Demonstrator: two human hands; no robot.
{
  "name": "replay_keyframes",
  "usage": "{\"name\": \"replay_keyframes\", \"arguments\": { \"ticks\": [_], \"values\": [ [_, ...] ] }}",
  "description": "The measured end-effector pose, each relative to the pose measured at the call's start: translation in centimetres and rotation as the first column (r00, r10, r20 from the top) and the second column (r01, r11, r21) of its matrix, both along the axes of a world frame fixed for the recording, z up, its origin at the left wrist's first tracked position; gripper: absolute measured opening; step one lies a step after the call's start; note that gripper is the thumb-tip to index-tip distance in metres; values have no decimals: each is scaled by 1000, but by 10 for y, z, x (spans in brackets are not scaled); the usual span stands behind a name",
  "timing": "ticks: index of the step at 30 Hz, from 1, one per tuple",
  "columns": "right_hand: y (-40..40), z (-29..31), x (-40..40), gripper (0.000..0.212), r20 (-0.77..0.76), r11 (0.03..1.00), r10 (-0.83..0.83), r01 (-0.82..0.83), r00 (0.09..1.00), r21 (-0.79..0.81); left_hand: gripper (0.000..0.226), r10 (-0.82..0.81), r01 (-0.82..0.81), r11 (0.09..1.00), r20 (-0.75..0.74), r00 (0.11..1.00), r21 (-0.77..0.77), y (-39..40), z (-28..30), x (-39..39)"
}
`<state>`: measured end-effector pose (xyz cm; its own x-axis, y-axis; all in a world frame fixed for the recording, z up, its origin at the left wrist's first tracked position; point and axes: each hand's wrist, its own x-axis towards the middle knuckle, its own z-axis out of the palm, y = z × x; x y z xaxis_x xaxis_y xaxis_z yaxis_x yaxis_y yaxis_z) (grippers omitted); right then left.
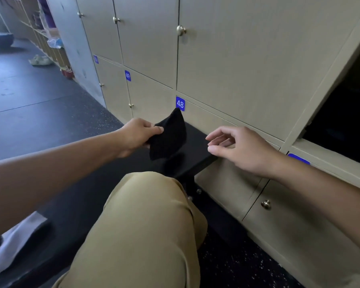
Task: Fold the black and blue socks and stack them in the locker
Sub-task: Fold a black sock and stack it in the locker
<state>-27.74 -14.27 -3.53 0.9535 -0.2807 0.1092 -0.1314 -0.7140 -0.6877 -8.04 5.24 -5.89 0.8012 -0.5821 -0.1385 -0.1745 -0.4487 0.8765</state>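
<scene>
A folded black sock hangs in the air above the end of a black bench. My left hand pinches its left edge between thumb and fingers. My right hand hovers to the right of the sock, fingers relaxed and spread, holding nothing. An open locker shows as a dark cavity at the far right, its door swung out. No blue sock is in view.
Beige locker doors with brass knobs fill the wall ahead, numbered 48 and 49. My knee in tan trousers is below the hands. A white cloth lies at lower left. Dark speckled floor stretches left.
</scene>
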Motion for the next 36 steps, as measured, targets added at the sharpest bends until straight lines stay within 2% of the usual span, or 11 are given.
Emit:
{"name": "replay_keyframes", "arguments": {
  "ticks": [3,7,13,17,19,23,26,31,36],
  "values": [
    [2,5,-6,19,51,998,5,-8,999,59,28,-63,51,994,-129,990,-94,-22,11,-14],
    [1,10,-14,25,133,991,-40,23,990,129,37,-141,106,980,-214,967,-166,-52,29,-36],
    [-12,17,-26,36,169,965,-150,107,974,239,24,-218,110,948,-355,909,-300,-93,55,-75],
    [-26,22,-37,34,242,910,-265,159,933,382,44,-295,141,920,-410,863,-366,-108,70,-97],
    [-33,27,-46,28,255,874,-313,173,915,453,48,-327,179,908,-372,869,-378,-116,74,-107],
    [-45,39,-64,27,261,763,-408,169,875,624,26,-374,298,887,-171,912,-352,-133,75,-124],
    [-53,44,-78,31,241,687,-467,177,851,705,20,-392,356,871,-41,919,-339,-147,74,-136],
    [-64,49,-101,21,230,568,-593,198,771,799,38,-414,427,842,112,903,-331,-167,77,-159],
    [-78,50,-118,33,191,521,-647,244,738,818,64,-436,529,785,320,841,-321,-186,68,-183]
  ]
}}
